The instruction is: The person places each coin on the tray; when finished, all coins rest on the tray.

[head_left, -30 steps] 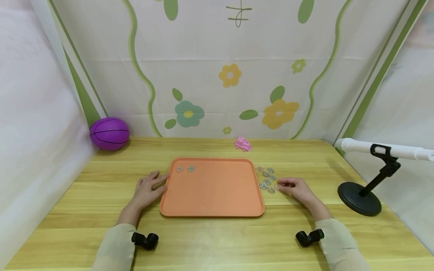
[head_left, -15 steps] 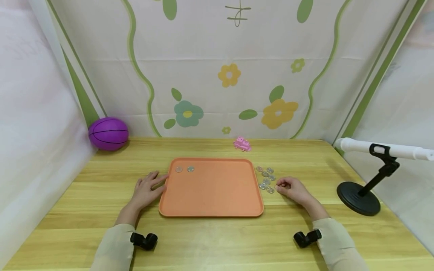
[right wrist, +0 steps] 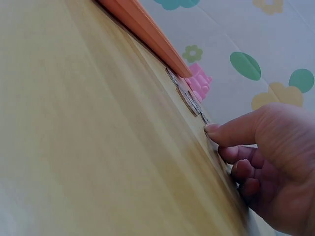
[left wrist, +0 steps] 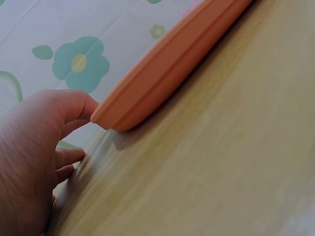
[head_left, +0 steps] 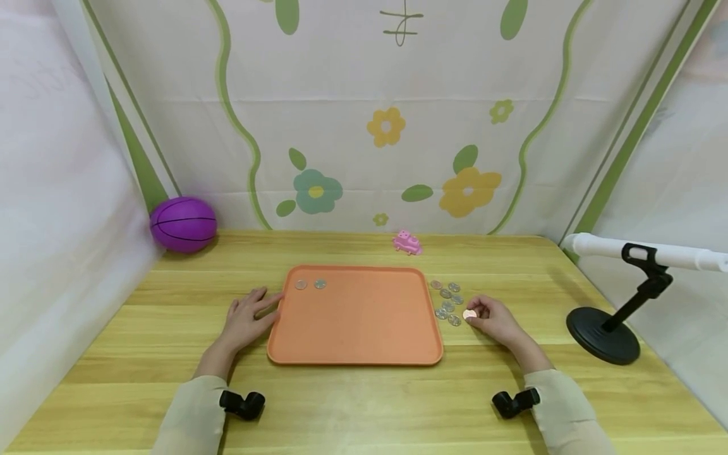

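Beside the tray's (head_left: 355, 316) right edge, a coppery coin (head_left: 469, 314) sits pinched, tilted face-up, in the right hand's (head_left: 496, 321) grip above the counter (head_left: 364, 404) (silver coins (head_left: 447, 302) just left); left hand (head_left: 244, 321) rests spread, touching the tray.

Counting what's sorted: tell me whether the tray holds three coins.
No. Only two coins lie on the tray, in its far left corner.

two coins (head_left: 310, 284) in one orange tray (head_left: 355, 341), seven coins beside it (head_left: 448, 302), one purple ball (head_left: 183, 224), one pink toy (head_left: 407, 242)
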Demonstrator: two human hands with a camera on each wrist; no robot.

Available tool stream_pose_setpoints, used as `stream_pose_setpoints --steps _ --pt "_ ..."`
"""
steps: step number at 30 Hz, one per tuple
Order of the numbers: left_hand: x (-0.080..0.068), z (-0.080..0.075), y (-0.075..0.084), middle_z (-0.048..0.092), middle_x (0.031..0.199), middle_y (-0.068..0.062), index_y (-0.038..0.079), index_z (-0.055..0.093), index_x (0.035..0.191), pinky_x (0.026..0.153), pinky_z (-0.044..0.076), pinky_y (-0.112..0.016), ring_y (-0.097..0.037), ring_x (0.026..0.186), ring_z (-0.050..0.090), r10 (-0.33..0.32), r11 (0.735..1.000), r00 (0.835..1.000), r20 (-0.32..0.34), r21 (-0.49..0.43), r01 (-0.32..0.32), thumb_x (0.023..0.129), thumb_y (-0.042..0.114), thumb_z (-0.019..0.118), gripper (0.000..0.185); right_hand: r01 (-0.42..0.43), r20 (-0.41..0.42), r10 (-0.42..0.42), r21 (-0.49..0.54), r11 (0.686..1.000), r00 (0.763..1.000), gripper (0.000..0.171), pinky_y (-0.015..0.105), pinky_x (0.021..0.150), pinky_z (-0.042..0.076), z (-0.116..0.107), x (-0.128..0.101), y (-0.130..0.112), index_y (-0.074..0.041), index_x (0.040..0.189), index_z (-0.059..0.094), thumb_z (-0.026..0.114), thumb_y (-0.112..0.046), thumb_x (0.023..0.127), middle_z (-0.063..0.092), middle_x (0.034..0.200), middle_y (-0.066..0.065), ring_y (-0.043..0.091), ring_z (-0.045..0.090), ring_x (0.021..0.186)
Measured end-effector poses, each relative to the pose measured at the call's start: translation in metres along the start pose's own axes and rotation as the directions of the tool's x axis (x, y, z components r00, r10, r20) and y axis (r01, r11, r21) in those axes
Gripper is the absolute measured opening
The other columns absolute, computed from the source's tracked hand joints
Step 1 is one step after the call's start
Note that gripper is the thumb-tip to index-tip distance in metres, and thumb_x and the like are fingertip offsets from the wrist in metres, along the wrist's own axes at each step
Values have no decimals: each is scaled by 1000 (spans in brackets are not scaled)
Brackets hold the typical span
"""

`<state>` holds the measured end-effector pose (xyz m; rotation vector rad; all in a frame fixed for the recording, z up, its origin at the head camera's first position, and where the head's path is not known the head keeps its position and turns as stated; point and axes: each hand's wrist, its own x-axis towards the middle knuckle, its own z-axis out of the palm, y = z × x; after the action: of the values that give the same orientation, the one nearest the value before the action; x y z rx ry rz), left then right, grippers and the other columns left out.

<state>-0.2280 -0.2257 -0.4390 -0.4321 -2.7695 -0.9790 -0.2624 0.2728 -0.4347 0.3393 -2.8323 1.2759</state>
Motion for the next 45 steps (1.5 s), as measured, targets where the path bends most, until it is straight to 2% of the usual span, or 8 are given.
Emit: stream_pose_setpoints --steps 4,9,15,19,23,30,39,45 --pt "0 1 0 29 131 -27 9 50 123 92 1 -59 -42 122 16 -3 1000 1000 3 -6 3 85 28 53 43 -2 19 2 36 999 1000 15 25 53 39 -2 -2 -2 0 90 56 62 -4 77 51 74 8 18 45 64" --pt "1 2 0 28 131 -27 9 50 123 92 1 -59 -42 122 15 -7 1000 1000 4 -5 7 85 28 53 43 -75 67 64 172 982 996 26 25 53 43 -9 0 -8 7 101 56 61 -8 80 55 82 12 17 49 67" --pt "2 2 1 29 131 -26 9 50 123 92 1 -59 -42 122 16 -3 1000 1000 -1 -1 3 85 28 53 43 -96 91 73 280 955 993 39 32 72 45 -13 11 -27 9 111 52 60 -16 81 57 98 15 22 53 85" --pt "1 2 0 29 131 -26 9 50 123 92 1 -59 -42 122 16 -1 1000 1000 1 1 1 85 28 53 43 -101 120 68 295 950 991 43 36 70 43 -8 24 -46 6 115 50 58 -21 83 56 98 15 31 50 88" --pt "1 1 -2 29 132 -26 10 50 123 92 1 -59 -42 122 16 -5 1000 1000 0 -1 5 85 28 53 43 -92 143 48 321 943 989 44 38 65 40 2 41 -69 4 118 49 57 -23 84 57 98 15 38 48 90" --pt "0 2 -2 29 131 -26 9 50 123 92 1 -59 -42 122 16 -6 1000 1000 3 -10 6 85 28 53 43 -96 147 41 392 915 988 39 37 63 38 27 68 -102 0 116 52 58 -20 83 61 95 9 41 45 93" --pt "0 3 -2 29 132 -25 9 50 123 93 1 -58 -41 122 16 -9 1000 1000 -1 -14 9 85 28 54 43 -60 167 -16 438 897 986 37 26 54 35 62 98 -126 1 115 54 61 -12 81 60 94 16 35 49 81" --pt "-1 0 -2 29 132 -26 9 50 123 93 1 -58 -41 122 17 -9 1000 1000 1 -3 9 85 28 53 43 -115 230 8 455 883 973 36 31 57 36 88 109 -133 -1 115 55 60 -11 81 62 91 8 32 50 80"
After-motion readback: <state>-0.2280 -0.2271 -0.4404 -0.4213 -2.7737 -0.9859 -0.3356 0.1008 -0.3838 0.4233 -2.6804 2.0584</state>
